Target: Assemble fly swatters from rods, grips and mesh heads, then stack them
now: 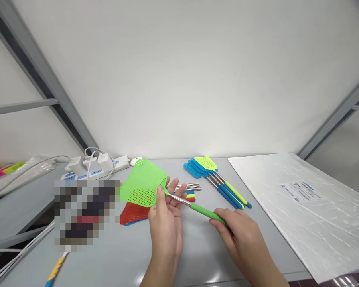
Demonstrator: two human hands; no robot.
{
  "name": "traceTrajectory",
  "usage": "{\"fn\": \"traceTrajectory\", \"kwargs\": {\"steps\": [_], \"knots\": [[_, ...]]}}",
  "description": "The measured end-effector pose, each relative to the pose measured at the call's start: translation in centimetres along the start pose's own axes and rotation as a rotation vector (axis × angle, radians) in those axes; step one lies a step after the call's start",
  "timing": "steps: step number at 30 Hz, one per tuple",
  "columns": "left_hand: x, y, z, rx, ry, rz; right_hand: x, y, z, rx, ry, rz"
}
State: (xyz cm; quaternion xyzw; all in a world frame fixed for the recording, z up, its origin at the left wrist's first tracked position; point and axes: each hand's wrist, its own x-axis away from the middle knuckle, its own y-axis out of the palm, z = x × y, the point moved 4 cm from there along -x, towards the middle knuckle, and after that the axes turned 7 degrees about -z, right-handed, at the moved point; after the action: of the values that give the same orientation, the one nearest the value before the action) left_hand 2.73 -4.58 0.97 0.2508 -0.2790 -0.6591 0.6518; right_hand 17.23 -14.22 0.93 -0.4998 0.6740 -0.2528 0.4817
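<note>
A green fly swatter [149, 175] with a steel shaft and green grip is held over the table, its perforated head up and to the left. My left hand [169, 227] supports it at the neck, thumb on top and the other fingers loosely spread behind the shaft. My right hand [242, 235] is closed around the end of the green grip. Behind and below the left hand lies a stack with a red fly swatter [133, 215] on top of a blue one. Steel shafts and coloured grip ends show beyond the left fingers; their middles are hidden.
Further right, several blue fly swatters [194, 169] and yellow ones [206, 162] lie in a pile. A wrapped white sheet [269, 191] covers the right side. A power strip [119, 163] with plugs and cables sits at the left back, near a blurred dark object [86, 213].
</note>
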Motion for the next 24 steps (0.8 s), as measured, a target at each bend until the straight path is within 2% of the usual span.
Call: {"fn": "traceTrajectory", "kwargs": {"steps": [2,5,9,11,13,17,19,22,24], "knots": [[-0.3,0.1,-0.5,0.006,-0.02,-0.018,-0.3,-0.4,0.3,0.042,-0.012,-0.02],[-0.4,0.7,-1.4,0.0,-0.07,-0.063,-0.4,0.0,0.8,0.035,0.046,-0.099],[0.7,2.7,-3.7,-0.053,-0.246,-0.259,-0.3,1.2,0.6,-0.074,0.105,-0.197],[1.5,3.3,-4.8,-0.102,-0.35,-0.35,-0.5,1.1,0.8,-0.144,0.115,-0.207],[1.9,3.3,-5.1,-0.174,-0.392,-0.379,-1.1,0.1,1.8,-0.165,0.155,-0.154],[1.5,2.5,-3.6,-0.433,-0.267,-0.413,-3.3,-2.7,5.8,0.038,0.392,-0.007],[1.3,2.0,-2.3,-0.533,-0.151,-0.39,-4.5,-2.8,7.6,0.181,0.476,-0.101],[1.5,1.1,-0.8,-0.62,0.006,-0.291,-6.1,-1.6,9.0,0.296,0.455,-0.231],[1.9,0.2,-0.3,-0.725,0.087,-0.287,-6.6,-0.9,9.4,0.327,0.429,-0.259]]}}
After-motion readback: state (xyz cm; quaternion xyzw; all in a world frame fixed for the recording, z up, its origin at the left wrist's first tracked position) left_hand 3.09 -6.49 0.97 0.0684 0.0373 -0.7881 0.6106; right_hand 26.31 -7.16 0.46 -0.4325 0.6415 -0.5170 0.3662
